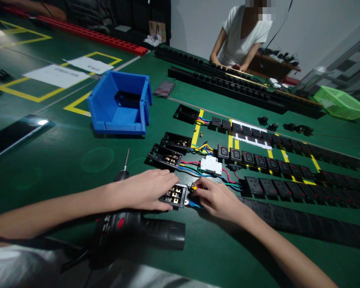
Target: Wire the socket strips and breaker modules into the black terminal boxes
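My left hand [151, 190] lies over a black terminal block housing [176, 195], thumb along the near side and fingers along the far side, gripping it. Brass contacts show in its uncovered end. At that end, my right hand [217, 198] pinches a wire with a yellow-sleeved lug [194, 186]. A blue wire with a ring lug [191, 203] lies just below those fingertips. Beneath my left forearm rests a black power screwdriver [138, 230], its bit pointing away from me. Two more terminal housings [164, 156] lie beyond my hands, near a white circuit breaker [211, 165].
Rows of black sockets [260, 161] run off to the right. A blue bin [120, 130] stands at the left, with a phone [16, 134] farther left. Across the table a person [242, 40] handles long black strips [227, 86]. A green basket [343, 103] sits at far right.
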